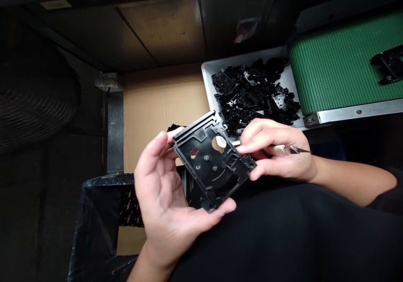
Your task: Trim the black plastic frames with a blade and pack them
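- Dark panels (163, 30) back the workplace, with a sheet of brown cardboard (147, 114) spread in front of them.
- Fingers of the left hand (166, 206) grip a black plastic part (210, 168): fingertips at its upper left corner, thumb along its bottom corner, the palm arched away from it.
- On the other side, the right hand (280, 152) has its thumb and forefinger at the part's right edge, while its curled fingers keep hold of a pale-handled blade tool (277, 149), the point directed toward the wrist, away from the part.
- Between the hands, the part is held up at a tilt, showing a round hole, a smaller slot and moulded ribs.
- Just beyond it stands a white tray (206, 76) heaped with black pieces (252, 93).
- Next to the tray, on the right, runs a green conveyor belt (340, 63) bearing another dark part (390, 66).
- Lower left, a bin lined with black plastic (91, 215) contains dark pieces (129, 208) and some cardboard.
- Farthest left, a large fan (37, 89) sits in shadow.
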Tool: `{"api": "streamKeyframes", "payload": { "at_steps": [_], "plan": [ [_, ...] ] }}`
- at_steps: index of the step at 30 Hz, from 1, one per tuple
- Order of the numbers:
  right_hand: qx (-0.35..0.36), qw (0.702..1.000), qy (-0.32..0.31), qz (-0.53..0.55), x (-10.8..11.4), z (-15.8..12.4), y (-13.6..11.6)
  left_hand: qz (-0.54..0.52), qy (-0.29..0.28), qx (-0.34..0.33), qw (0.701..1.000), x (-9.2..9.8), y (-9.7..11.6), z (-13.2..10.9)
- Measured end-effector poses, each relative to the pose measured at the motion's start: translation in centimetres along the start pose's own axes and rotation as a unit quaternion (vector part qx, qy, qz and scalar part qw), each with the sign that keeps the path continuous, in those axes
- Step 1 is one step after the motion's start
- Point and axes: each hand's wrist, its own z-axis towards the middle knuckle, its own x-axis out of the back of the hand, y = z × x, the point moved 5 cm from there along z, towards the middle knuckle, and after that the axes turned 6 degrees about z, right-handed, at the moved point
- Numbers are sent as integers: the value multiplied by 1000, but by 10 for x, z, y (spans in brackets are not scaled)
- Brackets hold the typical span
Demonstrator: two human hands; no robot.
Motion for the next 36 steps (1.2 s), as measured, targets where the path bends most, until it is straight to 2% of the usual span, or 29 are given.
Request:
{"api": "streamKeyframes", "payload": {
  "at_steps": [20,29,36],
  "plan": [
    [20,1000,8,-18,9,-2,1,39,-27,6,999,-10,1,0],
    [28,999,2,-23,7,-1,-1,31,-23,-6,999,-6,4,-4],
    [21,1000,8,-12,-2,1,6,21,-22,1,1000,2,-3,-6]
  ]
}}
